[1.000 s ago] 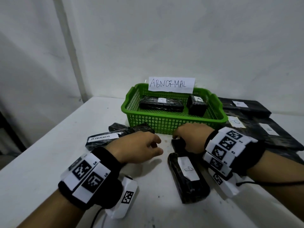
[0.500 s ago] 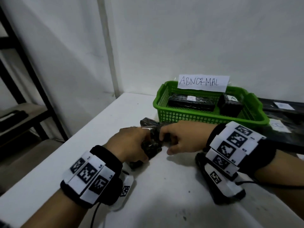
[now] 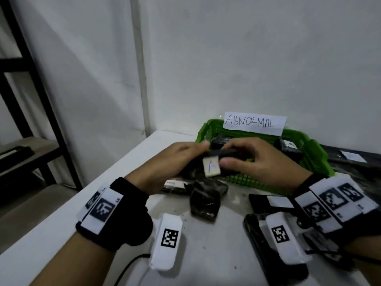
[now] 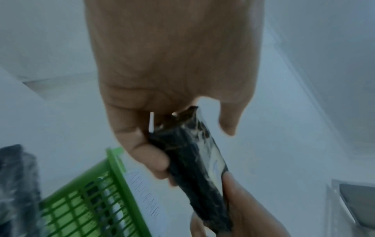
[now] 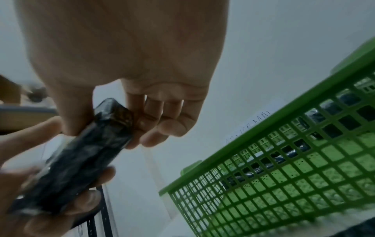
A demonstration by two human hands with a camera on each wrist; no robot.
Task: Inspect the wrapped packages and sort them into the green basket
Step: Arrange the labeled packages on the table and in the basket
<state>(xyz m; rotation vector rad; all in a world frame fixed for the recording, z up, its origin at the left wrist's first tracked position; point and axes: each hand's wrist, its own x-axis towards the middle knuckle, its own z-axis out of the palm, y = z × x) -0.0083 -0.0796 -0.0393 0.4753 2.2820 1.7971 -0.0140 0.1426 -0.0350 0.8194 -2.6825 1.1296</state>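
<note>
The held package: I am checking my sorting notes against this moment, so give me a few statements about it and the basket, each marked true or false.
1. Both the left hand and the right hand grip the held package. True.
2. The held package lies inside the green basket. False: it is held up in front of the basket.
3. The sign on the basket reads NORMAL. False: it reads ABNORMAL.
4. A white label shows on the held package. True.
5. The basket holds no packages. False: dark wrapped packages show through its mesh.
</note>
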